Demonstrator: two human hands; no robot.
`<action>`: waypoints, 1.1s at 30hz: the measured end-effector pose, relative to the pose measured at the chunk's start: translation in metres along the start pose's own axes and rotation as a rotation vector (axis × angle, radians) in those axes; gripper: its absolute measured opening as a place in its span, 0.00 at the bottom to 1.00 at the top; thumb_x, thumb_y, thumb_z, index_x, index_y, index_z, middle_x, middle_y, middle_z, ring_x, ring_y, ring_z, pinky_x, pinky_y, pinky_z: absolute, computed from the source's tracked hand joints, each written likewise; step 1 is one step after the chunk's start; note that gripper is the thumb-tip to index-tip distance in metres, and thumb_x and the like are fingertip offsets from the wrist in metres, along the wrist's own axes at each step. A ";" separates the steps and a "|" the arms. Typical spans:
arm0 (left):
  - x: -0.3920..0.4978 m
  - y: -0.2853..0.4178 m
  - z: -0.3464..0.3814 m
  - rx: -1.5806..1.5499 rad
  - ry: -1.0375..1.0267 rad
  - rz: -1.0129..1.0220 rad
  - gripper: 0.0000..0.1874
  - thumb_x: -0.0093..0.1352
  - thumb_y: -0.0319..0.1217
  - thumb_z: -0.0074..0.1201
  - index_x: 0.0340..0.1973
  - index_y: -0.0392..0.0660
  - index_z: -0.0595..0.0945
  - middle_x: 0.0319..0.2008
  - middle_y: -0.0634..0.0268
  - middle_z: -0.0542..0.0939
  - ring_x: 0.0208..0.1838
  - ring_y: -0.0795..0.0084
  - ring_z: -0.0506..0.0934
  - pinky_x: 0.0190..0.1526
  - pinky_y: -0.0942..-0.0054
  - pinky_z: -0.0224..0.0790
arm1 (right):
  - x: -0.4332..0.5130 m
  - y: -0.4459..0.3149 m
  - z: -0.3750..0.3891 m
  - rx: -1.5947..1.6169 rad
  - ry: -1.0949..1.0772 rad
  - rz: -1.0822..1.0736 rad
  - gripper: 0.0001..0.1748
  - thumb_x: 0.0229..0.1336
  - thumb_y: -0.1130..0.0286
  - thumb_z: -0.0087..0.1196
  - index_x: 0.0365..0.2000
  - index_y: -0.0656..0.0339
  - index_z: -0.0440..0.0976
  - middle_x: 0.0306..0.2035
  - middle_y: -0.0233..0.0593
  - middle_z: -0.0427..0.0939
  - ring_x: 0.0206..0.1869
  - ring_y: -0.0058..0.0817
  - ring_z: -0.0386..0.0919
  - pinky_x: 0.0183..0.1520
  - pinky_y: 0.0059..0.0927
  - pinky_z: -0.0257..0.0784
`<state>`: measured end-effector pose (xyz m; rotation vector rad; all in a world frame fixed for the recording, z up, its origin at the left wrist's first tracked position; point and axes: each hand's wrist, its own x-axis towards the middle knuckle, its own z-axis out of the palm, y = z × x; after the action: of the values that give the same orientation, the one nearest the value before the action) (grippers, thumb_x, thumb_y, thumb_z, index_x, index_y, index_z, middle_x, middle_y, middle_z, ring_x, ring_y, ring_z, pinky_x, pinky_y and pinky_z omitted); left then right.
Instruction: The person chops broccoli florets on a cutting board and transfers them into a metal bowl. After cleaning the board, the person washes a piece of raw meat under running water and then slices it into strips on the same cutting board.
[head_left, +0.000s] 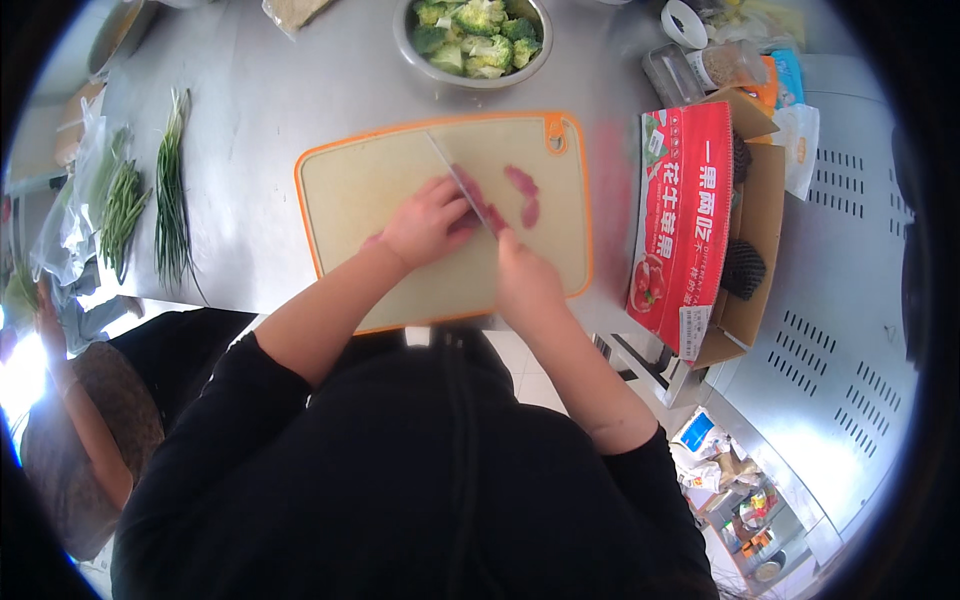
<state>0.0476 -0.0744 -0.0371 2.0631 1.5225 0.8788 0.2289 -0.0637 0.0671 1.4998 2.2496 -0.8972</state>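
Note:
My right hand (525, 274) grips the handle of a kitchen knife (466, 184). The narrow blade slants up and left across a piece of red meat (487, 210) on a cutting board with an orange rim (352, 195). Bent fingers of my left hand (429, 221) hold that meat down just left of the blade; the hand hides most of the piece, though a bit shows by the wrist. Cut meat slices (523, 195) lie on the board, right of the knife and apart from it.
A metal bowl of broccoli (476, 41) stands beyond the board. Scallions (172, 195) and green beans (122, 214) lie left. On the right, a red cardboard box (682, 225) stands beside jars (727, 64). Another person's arm (86, 420) is at far left.

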 end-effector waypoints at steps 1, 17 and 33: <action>0.001 -0.001 0.000 0.005 -0.002 0.012 0.18 0.54 0.28 0.63 0.42 0.47 0.82 0.46 0.62 0.78 0.50 0.58 0.76 0.50 0.64 0.74 | -0.004 0.000 -0.002 0.021 -0.024 0.037 0.19 0.53 0.82 0.45 0.47 0.68 0.62 0.36 0.59 0.77 0.41 0.56 0.78 0.43 0.51 0.73; 0.001 -0.002 -0.012 -0.051 -0.017 0.007 0.18 0.52 0.26 0.64 0.39 0.45 0.82 0.45 0.62 0.79 0.51 0.57 0.77 0.48 0.63 0.76 | -0.023 0.030 0.019 0.093 -0.008 0.109 0.23 0.57 0.74 0.48 0.54 0.68 0.63 0.38 0.62 0.78 0.42 0.59 0.77 0.45 0.53 0.71; -0.006 -0.001 -0.008 0.102 0.044 0.094 0.17 0.53 0.29 0.65 0.39 0.47 0.83 0.46 0.65 0.79 0.51 0.62 0.76 0.48 0.65 0.75 | -0.060 0.023 0.005 0.064 0.069 0.027 0.19 0.52 0.80 0.47 0.47 0.66 0.66 0.34 0.57 0.78 0.37 0.57 0.77 0.39 0.52 0.72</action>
<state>0.0399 -0.0804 -0.0333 2.2175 1.5325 0.9038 0.2743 -0.1045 0.0887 1.6086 2.2628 -0.9311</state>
